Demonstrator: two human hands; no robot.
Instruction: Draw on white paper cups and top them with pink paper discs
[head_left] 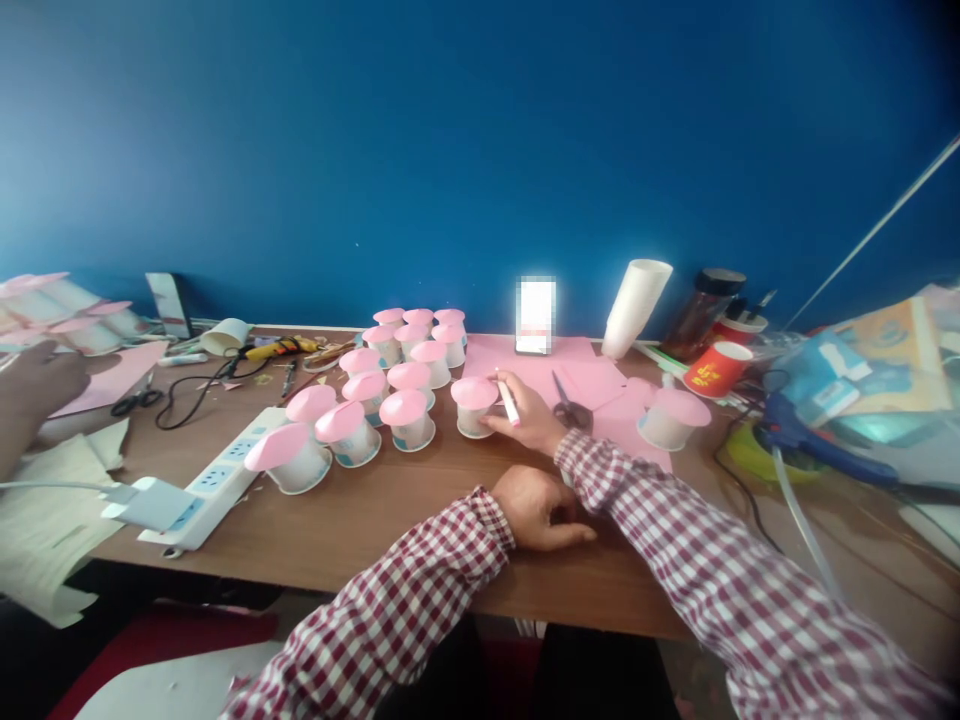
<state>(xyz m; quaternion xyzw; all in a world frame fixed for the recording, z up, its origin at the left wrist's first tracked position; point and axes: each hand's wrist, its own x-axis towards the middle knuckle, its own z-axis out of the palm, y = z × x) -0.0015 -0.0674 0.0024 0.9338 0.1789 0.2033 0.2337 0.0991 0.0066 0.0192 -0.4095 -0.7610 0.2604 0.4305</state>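
Note:
My right hand (529,412) is closed around a white marker (508,400) with a pink end, held upright between the fingers. Its fingertips meet the side of a paper cup (472,420), which stands upside down under a shallow pink paper cone (474,391). Nearer to me, my left hand (534,508) rests on the wooden table (420,530), empty, with the thumb stretched away from the bent fingers. Several more cone-topped cups (409,428) stand grouped to the left, and another such cup (671,425) is at the right. Dark scissors (571,412) lie on pink paper (585,352) behind my right hand.
A white power strip (225,475) with a charger lies at left. A lit phone (534,320) and leaning stacked cups (637,308) stand by the blue wall. A blue glue gun (817,445) lies right. Another person's hand (45,385) is at far left.

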